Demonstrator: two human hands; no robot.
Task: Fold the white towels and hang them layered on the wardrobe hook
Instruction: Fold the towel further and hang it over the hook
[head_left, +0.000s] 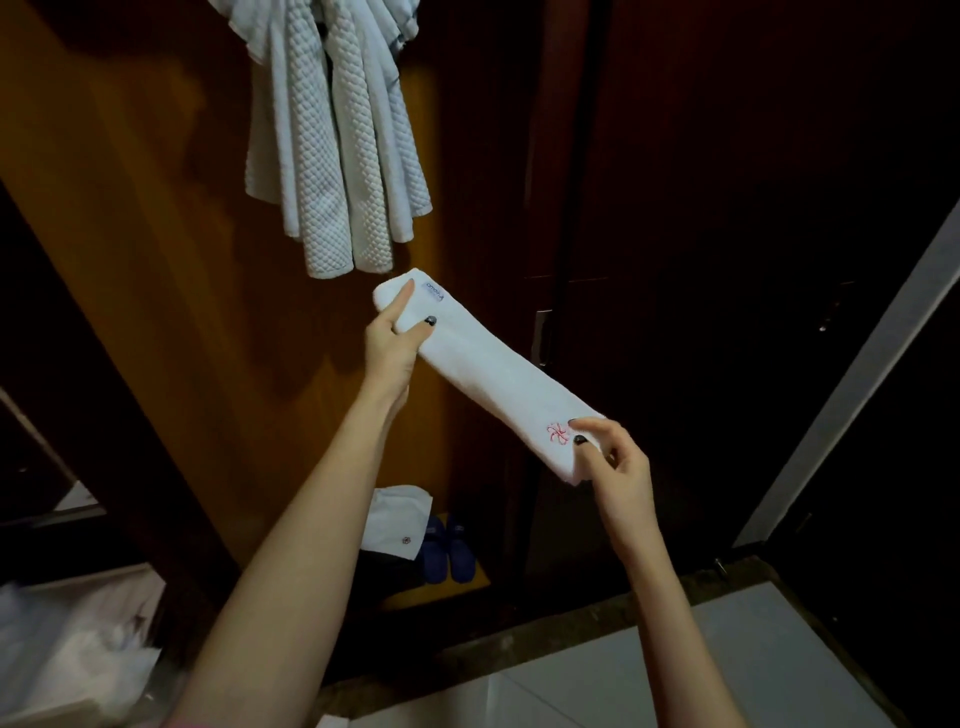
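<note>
The head view showed a folded white towel (488, 374) stretched as a narrow strip between both hands, in front of the wardrobe door (171, 270). The left hand (390, 343) gripped its far end, thumb on top; the right hand (615, 467) pinched the near end beside a red embroidered mark (556, 432). Waffle-textured towels (337, 145) hung above, far left. Blue slippers (448, 548) lay on the floor below.

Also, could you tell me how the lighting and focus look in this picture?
Head view: dim overall, with the wardrobe door nearly black; the folded towel and hanging towels are well lit and sharp; the white pile at bottom left is blurred.
</note>
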